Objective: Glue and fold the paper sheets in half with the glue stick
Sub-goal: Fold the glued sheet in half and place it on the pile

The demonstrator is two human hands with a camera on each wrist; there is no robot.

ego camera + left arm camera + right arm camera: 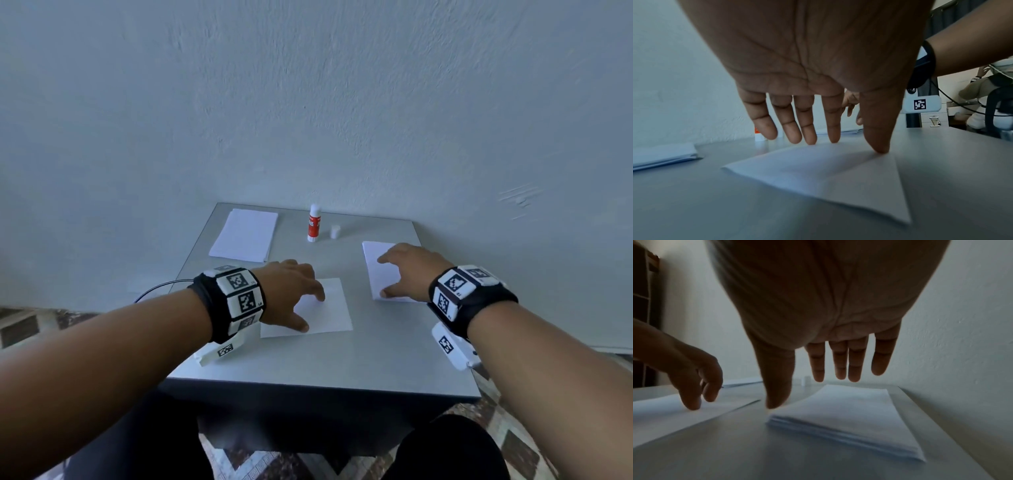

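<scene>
Left hand (291, 291), fingers spread, thumb pressing the single paper sheet (329, 308) flat on the counter (342, 359). Right hand (407, 270) spread loose over the folded stack (373, 260). The uncapped glue stick (313, 222) stands beyond, between both hands, untouched.

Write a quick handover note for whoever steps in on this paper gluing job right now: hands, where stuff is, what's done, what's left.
Left hand: open, fingertips and thumb pressing the single sheet flat at table centre.
Right hand: open, over the right pile of sheets; contact unclear.
Glue stick: upright at the back, uncapped; cap stands beside it.
Back-left stack: lying untouched.
Done: one sheet laid out; whether it is glued cannot be told.
Left: glue it, fold it in half, repeat.
</scene>
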